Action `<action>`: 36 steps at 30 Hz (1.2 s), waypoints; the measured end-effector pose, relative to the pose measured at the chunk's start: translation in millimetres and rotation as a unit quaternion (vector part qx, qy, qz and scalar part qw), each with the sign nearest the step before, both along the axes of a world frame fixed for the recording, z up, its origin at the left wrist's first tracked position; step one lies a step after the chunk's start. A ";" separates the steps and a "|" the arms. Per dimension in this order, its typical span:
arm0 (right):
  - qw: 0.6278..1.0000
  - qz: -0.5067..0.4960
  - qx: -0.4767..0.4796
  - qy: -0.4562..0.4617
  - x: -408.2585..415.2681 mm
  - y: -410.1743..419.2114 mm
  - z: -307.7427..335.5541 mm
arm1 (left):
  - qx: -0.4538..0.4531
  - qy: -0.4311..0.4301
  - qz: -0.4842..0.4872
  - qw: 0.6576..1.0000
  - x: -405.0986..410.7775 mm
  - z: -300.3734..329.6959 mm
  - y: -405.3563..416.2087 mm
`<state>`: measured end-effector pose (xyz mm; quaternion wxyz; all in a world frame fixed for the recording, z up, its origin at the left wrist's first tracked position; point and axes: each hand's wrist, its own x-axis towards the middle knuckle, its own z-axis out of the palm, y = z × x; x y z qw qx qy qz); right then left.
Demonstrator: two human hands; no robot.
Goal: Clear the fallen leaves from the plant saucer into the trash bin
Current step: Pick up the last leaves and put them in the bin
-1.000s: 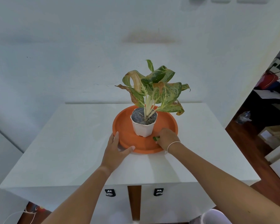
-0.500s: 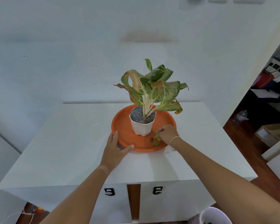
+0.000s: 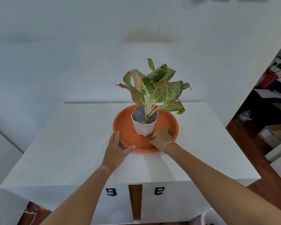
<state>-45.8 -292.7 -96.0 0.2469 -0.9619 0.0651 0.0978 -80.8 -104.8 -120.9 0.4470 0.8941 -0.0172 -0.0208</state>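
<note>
The white counter [image 3: 68, 143] fills most of my view, and on it, toward the back, sits the orange saucer [image 3: 125, 127], my landmark for everything else. Two drawer pulls [image 3: 110, 191] show on the counter's front face, below the saucer. The plant [image 3: 154, 88], with green leaves browning at the edges, rises from a white pot [image 3: 143, 128] that stands on the saucer, a little behind its middle. Below the saucer and far off to its right, at the bottom edge of the view, a pale bin [image 3: 212, 216] peeks in on the floor, with something green inside it. My left hand [image 3: 116, 147] rests on the saucer's near left rim, fingers straight along the outside and thumb laid over the lip. My right hand [image 3: 161, 138] lies inside the saucer, just right of the pot, fingers curled down onto the orange floor. A bit of green, a fallen leaf [image 3: 169, 131], shows at my knuckles on the saucer's right side; I think I am pinching it, though my own hand hides the grip.
</note>
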 end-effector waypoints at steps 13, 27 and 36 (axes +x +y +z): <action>1.000 -0.012 0.002 0.025 0.7 -12.6 15.5 | -0.004 0.005 -0.004 1.000 -0.2 2.1 0.7; 0.996 0.064 -0.058 0.010 -5.1 -27.1 26.6 | -0.004 0.007 -0.006 1.000 -0.9 3.0 -0.2; 0.969 0.116 -0.193 0.098 -2.7 -21.8 28.5 | -0.002 0.008 -0.004 1.000 -1.2 2.8 0.1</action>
